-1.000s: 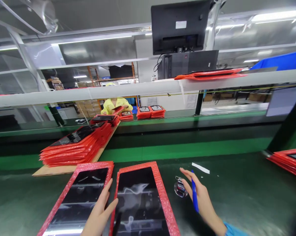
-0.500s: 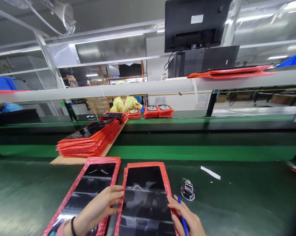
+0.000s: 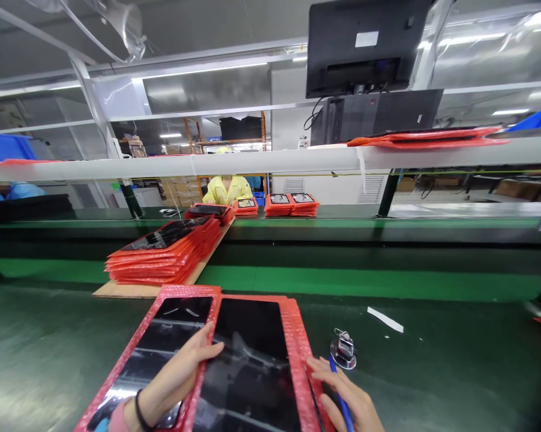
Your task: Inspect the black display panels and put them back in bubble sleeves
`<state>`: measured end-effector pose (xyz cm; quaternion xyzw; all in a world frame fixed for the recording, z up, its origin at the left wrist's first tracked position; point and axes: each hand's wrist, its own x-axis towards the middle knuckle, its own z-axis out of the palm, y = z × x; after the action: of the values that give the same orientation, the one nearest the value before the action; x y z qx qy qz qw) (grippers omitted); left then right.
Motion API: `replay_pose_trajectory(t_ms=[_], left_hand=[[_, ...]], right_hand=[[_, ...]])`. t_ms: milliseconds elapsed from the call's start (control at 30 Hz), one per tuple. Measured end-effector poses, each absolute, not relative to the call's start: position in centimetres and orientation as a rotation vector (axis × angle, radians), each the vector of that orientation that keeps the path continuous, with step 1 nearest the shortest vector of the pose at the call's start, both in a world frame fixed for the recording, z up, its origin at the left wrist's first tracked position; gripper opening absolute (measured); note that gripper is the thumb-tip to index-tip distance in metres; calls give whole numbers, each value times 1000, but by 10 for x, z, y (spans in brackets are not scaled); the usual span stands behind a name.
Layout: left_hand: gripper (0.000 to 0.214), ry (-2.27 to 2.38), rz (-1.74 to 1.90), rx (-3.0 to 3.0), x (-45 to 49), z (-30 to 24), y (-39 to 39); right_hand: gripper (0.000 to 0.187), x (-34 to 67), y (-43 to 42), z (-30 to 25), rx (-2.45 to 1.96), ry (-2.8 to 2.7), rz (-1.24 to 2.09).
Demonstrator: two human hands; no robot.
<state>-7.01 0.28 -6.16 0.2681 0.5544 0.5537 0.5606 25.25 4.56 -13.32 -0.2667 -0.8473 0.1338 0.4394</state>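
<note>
Before me on the bench lie two black glossy panels on red bubble-wrap sheets, side by side. My left hand (image 3: 180, 373) grips the left edge of the right-hand panel (image 3: 248, 360), thumb on top and the other fingers hidden below. Part of its wrap overlaps the left-hand panel (image 3: 156, 342). My right hand (image 3: 349, 396) has a blue pen (image 3: 341, 396) tucked in it. Its fingertips touch the right edge of the red wrap (image 3: 307, 360), where more than one layer shows.
A stack of red-wrapped panels (image 3: 158, 264) stands on a board (image 3: 126, 290) at the far left. On the right lie a small metal device with a round base (image 3: 343, 351) and a white strip (image 3: 385, 320). A person in yellow (image 3: 227, 189) is across the bench, near smaller red stacks (image 3: 278, 207).
The right-hand panel has slid left, uncovering more red wrap along its right side. My left hand has moved from flat against its edge to a thumb-on-top grip. The pen stays in my right hand.
</note>
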Motion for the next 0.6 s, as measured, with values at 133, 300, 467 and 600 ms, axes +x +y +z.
replay_pose_trajectory(t_ms=[133, 300, 467, 600], left_hand=[[72, 1333, 1340, 612, -142, -61, -3], [86, 1420, 1390, 564, -217, -65, -12], [64, 1531, 1348, 623, -242, -79, -8], [40, 1800, 1416, 731, -254, -79, 1]], right_hand=[[21, 259, 43, -121, -652, -2007, 582], [37, 245, 31, -101, -672, -1901, 1027], [55, 215, 24, -85, -736, -1577, 1472], [31, 201, 26, -78, -942, -1742, 1366]])
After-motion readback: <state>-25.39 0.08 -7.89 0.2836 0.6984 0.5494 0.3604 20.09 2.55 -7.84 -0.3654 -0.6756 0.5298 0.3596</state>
